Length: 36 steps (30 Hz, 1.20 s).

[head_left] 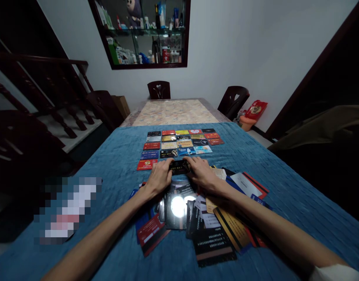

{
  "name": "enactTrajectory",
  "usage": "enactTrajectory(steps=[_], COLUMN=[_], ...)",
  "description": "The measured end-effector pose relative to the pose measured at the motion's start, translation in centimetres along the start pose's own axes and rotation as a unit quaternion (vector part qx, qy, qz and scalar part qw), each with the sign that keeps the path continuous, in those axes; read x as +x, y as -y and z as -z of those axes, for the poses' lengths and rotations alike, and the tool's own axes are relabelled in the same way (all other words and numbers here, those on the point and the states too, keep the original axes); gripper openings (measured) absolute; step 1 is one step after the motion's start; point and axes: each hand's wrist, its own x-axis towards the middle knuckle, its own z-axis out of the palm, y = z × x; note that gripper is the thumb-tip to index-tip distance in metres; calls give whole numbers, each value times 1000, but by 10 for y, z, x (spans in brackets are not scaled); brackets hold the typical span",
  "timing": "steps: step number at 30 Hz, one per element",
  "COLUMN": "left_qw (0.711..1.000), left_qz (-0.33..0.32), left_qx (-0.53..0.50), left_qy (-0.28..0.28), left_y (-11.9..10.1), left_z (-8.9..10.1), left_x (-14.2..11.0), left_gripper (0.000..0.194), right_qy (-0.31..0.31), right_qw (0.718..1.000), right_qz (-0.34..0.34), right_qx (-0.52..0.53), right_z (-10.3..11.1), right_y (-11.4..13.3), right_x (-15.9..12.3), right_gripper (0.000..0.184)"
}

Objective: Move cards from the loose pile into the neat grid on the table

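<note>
Between my two hands is a black plastic card [178,168] with gold lettering, pinched at its left end by my left hand [159,176] and at its right end by my right hand [203,172]. Just beyond it, several cards lie face up in rows, among them a red card [147,164] left of my left hand, a black and gold card [168,153] and a light blue card [202,149]. Below my wrists spreads a loose, overlapping heap of cards, with a black card [214,248], a gold card [232,228] and a red card [152,234] near its front. My forearms hide parts of the heap.
A blue cloth [115,168] covers the near table, and a patterned tabletop [176,111] continues behind it. At the left lies a pixelated object [70,210] I cannot make out. Dark wooden chairs [158,90] stand around. A glass-shelved cabinet [147,31] is set in the wall.
</note>
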Motion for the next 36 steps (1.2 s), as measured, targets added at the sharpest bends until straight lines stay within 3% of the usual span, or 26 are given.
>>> enactTrajectory(steps=[12,21,30,36], left_qw=[1000,996,994,991], left_qz=[-4,-44,-24,3], left_qx=[6,57,98,113], left_qy=[15,48,47,69], left_y=[4,6,18,41], left_z=[6,18,42,42], left_x=[3,5,25,51], left_gripper=[55,54,50,47], right_qy=[1,-54,-25,-14], right_qw=[999,993,992,995], right_qz=[15,37,67,50], right_qx=[-51,-98,-101,-84], right_z=[7,11,20,19], right_y=[-1,0,-6,-8], right_x=[2,4,44,72], right_gripper=[56,49,53,50])
